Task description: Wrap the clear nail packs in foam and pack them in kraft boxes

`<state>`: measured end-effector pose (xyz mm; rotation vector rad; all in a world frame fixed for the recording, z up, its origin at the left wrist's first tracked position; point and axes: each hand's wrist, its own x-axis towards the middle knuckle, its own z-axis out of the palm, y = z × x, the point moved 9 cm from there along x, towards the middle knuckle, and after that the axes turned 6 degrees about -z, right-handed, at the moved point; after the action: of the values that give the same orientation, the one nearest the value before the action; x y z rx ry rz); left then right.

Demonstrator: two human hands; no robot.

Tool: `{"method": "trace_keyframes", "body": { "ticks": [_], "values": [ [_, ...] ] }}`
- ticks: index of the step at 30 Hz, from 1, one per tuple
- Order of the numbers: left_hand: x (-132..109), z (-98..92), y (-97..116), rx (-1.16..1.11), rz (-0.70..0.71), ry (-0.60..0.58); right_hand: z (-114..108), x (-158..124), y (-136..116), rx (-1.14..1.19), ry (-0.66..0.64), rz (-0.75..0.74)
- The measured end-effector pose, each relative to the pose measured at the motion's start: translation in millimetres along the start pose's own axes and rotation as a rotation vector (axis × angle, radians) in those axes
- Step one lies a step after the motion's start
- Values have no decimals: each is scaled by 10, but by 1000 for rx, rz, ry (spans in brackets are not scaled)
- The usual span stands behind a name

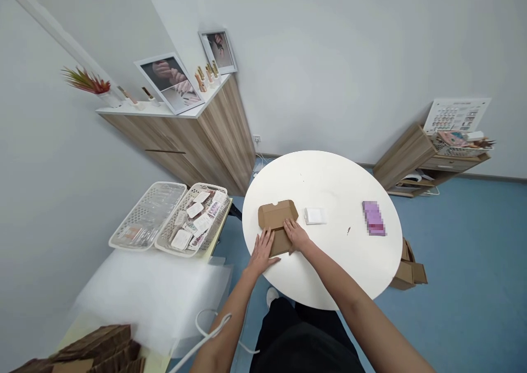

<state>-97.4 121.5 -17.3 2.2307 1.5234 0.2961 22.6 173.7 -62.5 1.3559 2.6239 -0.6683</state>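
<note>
A brown cardboard box [281, 242] lies on the white round table [329, 181], its flapped lid [276, 215] folded back away from me. My left hand [262, 250] grips the left side of the box, fingers along the side wall and thumb by the front edge. On the opposite side, my right hand [296, 234] holds the right wall, fingers over its top and thumb low near the front corner. The box's inside is partly covered by my hands. Just right of it rests a small white packet [315, 216].
A blurred-out purple item [374, 218] lies at the table's right. White baskets [162, 244] with packets and clear pouches stand left, near white sheets [156, 290] and a white cable [201, 343]. Cardboard boxes [407, 271] sit on the floor. A wooden cabinet [222, 137] stands behind.
</note>
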Motion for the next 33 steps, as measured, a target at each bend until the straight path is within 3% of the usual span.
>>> {"method": "trace_keyframes", "body": {
  "ticks": [7,9,12,16,19,26,33],
  "values": [
    [210,182,-251,-52,-66,-15,-198,27,8,72,40,-111],
    [247,191,-268,-73,-68,-15,-377,-56,202,136,169,-55],
    [264,203,-275,-73,-102,-38,-633,-250,773,168,350,186],
    [249,194,-249,-71,-163,-37,-588,-363,1377,143,144,346],
    [231,189,-204,-85,-184,-28,-531,-395,1601,165,15,413],
    [161,210,-161,-154,-183,-31,-541,-436,1645,209,-33,473],
    [173,262,-250,-199,-214,-32,-513,-616,1554,289,-31,517]
  ]
}}
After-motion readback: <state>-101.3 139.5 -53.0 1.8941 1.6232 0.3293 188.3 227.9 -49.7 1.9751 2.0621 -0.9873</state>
